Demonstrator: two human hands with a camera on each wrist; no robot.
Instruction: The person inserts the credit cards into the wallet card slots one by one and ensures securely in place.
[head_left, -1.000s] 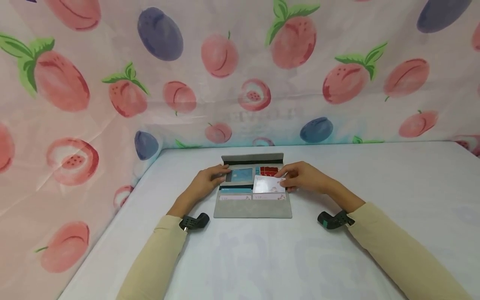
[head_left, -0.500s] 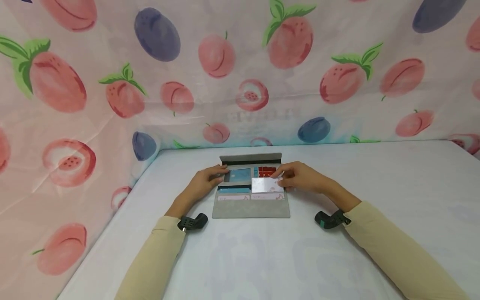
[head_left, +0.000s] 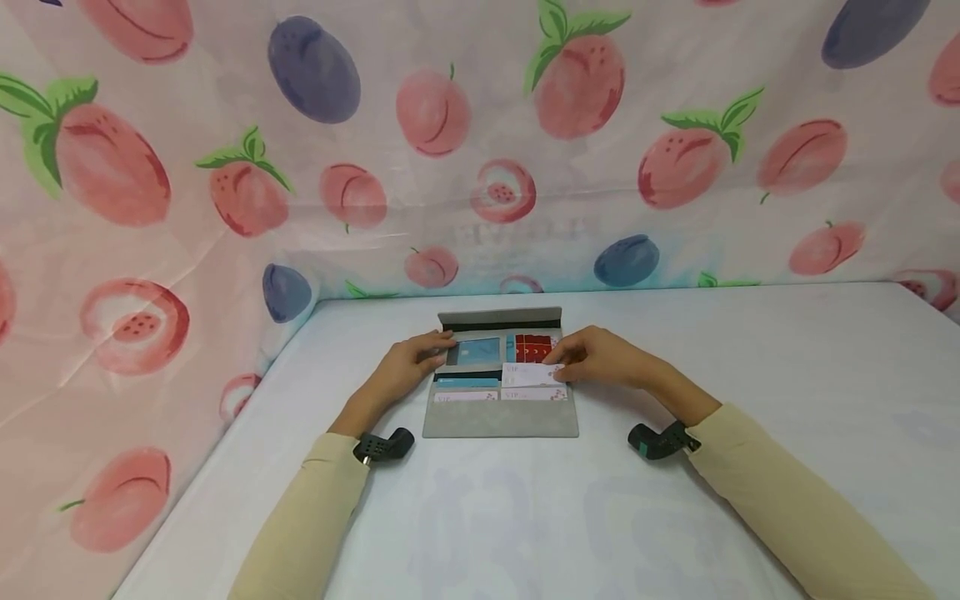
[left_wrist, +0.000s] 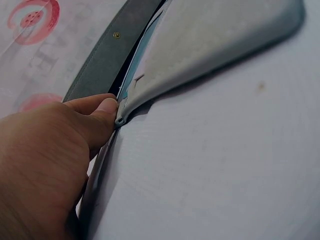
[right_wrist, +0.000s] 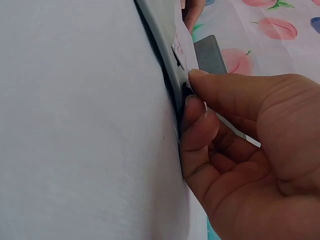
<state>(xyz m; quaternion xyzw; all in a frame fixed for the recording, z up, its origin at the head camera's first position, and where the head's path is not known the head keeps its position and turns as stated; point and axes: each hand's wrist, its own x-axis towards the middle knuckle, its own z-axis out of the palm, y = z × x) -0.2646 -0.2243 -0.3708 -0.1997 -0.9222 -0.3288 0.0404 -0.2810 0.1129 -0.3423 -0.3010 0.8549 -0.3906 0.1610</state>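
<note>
A grey wallet [head_left: 500, 420] lies unfolded on the white table, its pockets filled with cards. My left hand [head_left: 405, 367] holds the wallet's left edge; the left wrist view has thumb and finger pinching the grey edge [left_wrist: 131, 104]. On the other side, my right hand [head_left: 611, 364] pinches a white VIP card [head_left: 531, 375] by its right end. That card stands partly inside a right-hand pocket, above another VIP card [head_left: 534, 394]. Beside them sit a blue card [head_left: 467, 382] and a left VIP card [head_left: 465, 397]. The right fingertips partly hide the pinched card.
In the wallet's upper half are a blue card [head_left: 477, 352] in a window and a red patterned piece [head_left: 531, 347]. The wallet's flap [head_left: 500, 317] stands raised at the back. Behind the white table [head_left: 525, 517] hangs a fruit-print cloth [head_left: 450, 208].
The pinched VIP card has slid down toward me into its pocket, and its print is now readable. My right hand has followed it slightly. My left hand keeps its place on the wallet.
</note>
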